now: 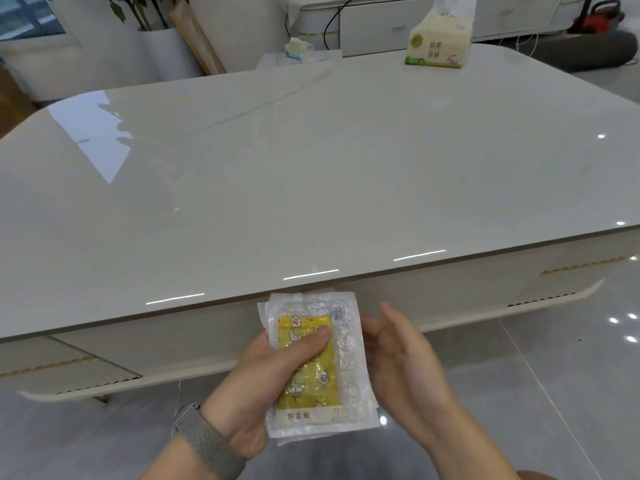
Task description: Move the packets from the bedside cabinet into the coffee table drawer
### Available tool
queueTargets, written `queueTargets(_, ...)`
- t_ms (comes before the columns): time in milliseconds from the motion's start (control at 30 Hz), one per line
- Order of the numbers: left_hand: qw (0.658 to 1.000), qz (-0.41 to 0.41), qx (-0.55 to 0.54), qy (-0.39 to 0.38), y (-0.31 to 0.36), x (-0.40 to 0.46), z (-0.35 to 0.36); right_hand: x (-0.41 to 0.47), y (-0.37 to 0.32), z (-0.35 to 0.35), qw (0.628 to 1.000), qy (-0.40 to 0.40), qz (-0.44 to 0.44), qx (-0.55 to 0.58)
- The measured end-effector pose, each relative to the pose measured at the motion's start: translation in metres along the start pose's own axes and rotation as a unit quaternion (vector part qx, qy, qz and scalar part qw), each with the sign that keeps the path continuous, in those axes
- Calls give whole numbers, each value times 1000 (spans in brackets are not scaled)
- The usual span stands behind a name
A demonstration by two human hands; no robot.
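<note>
Gripping yellow-labelled packets (317,365), left hand (263,382).

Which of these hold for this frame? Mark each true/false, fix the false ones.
1. The left hand holds the stack of clear plastic packets with the yellow printed insert, thumb across the front. True.
2. The stack of packets already lies on the glossy white coffee table top. False: it is held in front of the table's near edge, above the floor.
3. The right hand has a closed grip round a drawer handle. False: its fingers are relaxed beside the packets' right edge, on no handle.
4. A cream soft pack of tissues stands at the table's far side. True.
5. A metal mesh watch band is on the left wrist. True.
</note>
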State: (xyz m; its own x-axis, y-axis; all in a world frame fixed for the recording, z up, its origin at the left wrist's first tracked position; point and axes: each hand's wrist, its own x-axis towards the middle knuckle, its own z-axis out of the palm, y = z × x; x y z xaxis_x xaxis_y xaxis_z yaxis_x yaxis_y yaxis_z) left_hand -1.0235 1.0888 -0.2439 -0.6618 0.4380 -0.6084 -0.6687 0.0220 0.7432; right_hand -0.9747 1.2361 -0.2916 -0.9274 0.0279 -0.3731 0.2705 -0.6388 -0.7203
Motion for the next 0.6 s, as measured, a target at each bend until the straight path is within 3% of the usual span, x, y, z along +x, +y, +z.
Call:
queueTargets(67, 1000, 4, -6, 5, 3, -1, -2, 10, -5, -14, 991, 82, -51, -90)
queueTargets(133, 1000, 12, 3, 7, 6, -3, -4, 22, -1, -24, 925, 154, -160, -308)
queueTargets(200, 1000, 19, 8, 12, 8, -6, -6, 35, 8, -28, 844, 130, -229, -467)
queueTargets(267, 1000, 20, 15, 14, 9, -9, -7, 49, 24, -32, 787, 75, -245, -562)
queueTargets(333, 999, 23, 13, 19, 10, -12, -9, 58, 36, -31, 700, 37, -285, -653)
queueTargets(400, 999, 24, 11, 22, 11, -14, -10, 60, 41, -27, 633, 46, -304, -711)
queueTargets(600, 999, 2, 44, -3, 22, -20, -21, 60, 33, -19, 632, 28, -246, -734)
